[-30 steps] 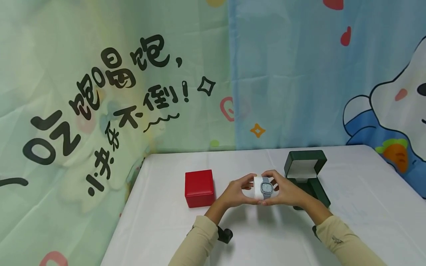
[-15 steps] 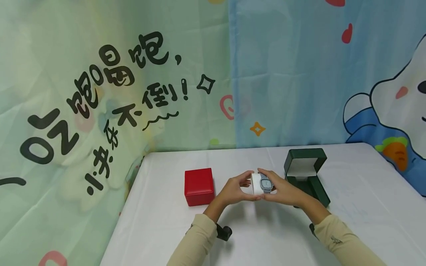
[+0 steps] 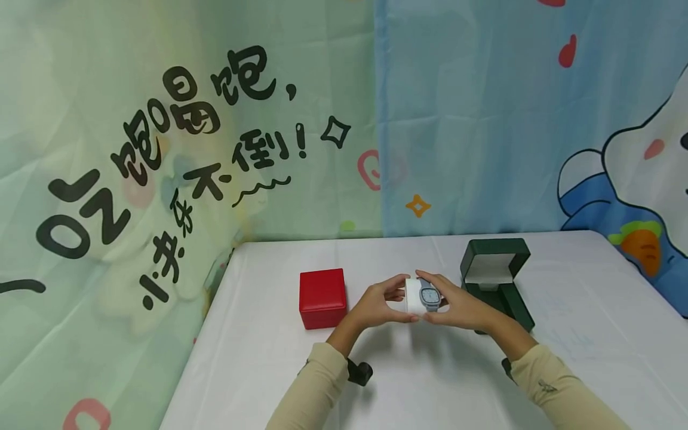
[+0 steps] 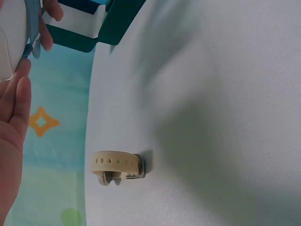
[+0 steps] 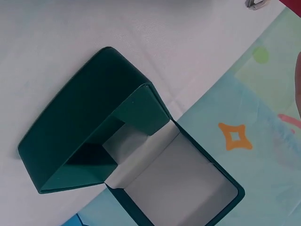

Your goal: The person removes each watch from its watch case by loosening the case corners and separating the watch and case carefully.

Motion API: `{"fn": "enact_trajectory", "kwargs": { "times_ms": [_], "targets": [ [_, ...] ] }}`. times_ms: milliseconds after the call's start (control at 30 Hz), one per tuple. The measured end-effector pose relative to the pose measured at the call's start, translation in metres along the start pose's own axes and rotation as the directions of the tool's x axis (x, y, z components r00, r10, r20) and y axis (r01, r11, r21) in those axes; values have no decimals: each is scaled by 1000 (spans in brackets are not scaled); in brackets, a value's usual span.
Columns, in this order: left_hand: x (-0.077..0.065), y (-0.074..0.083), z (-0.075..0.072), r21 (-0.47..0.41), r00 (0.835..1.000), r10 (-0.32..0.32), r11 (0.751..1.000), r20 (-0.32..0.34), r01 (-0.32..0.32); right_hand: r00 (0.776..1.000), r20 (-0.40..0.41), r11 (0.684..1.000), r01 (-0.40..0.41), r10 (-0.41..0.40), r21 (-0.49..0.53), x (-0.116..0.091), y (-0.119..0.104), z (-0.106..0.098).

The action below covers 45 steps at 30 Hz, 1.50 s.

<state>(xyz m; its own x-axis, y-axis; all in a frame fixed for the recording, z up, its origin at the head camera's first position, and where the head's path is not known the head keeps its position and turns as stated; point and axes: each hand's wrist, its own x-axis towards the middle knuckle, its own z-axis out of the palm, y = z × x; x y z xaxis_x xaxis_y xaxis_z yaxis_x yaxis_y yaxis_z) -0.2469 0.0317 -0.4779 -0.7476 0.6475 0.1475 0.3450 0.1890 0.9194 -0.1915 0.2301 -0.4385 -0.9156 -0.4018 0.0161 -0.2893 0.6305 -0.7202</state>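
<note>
A grey-blue watch (image 3: 430,297) with a squarish dial is wrapped round a white cushion (image 3: 412,297), up off the table between both hands. My left hand (image 3: 378,304) grips the cushion's left side, thumb below and fingers above. My right hand (image 3: 461,306) holds the watch side, fingers at the top and thumb underneath. In the left wrist view, the cushion (image 4: 13,33) and blue-grey strap (image 4: 33,21) show above the left palm (image 4: 10,127). Only a sliver of a hand shows at the right wrist view's edge.
A closed red box (image 3: 322,298) stands left of the hands. Behind the right hand stands an open green box (image 3: 518,307) with a pale-lined lid. A beige-strapped watch (image 4: 115,162) lies on the white table (image 4: 197,188), hidden by the hands in the head view.
The watch and cushion have shifted slightly left relative to the boxes, and more of the white cushion shows. My right fingers have straightened along the top. Both hands keep their hold.
</note>
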Motion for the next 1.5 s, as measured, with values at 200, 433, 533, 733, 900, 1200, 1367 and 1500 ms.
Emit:
{"fn": "enact_trajectory", "kwargs": {
  "times_ms": [200,433,533,733,900,1200,1367,1500],
  "targets": [
    [-1,2,-2,-94,998,42,995,38,-39,997,1,993,73,-73,98,0,3,-2],
    [0,5,-1,-105,998,45,994,48,-39,997,-27,985,74,-71,159,3,5,-1],
    [0,5,0,-106,998,48,993,38,-44,998,-44,987,61,-55,152,3,5,1],
    [-1,4,2,-138,997,59,989,43,-53,996,-83,991,46,-36,127,1,3,5],
    [-1,3,2,-153,997,66,986,46,-58,995,-99,995,37,-27,97,1,2,6],
    [-5,20,0,-151,996,83,986,37,-77,991,-122,991,72,-57,117,0,3,5],
    [-3,20,-1,-131,998,63,990,28,-59,992,-116,991,71,-57,116,-1,0,4],
    [1,11,-1,-100,998,59,993,25,-56,994,-103,995,54,-45,86,-2,-4,3]
  ]
}}
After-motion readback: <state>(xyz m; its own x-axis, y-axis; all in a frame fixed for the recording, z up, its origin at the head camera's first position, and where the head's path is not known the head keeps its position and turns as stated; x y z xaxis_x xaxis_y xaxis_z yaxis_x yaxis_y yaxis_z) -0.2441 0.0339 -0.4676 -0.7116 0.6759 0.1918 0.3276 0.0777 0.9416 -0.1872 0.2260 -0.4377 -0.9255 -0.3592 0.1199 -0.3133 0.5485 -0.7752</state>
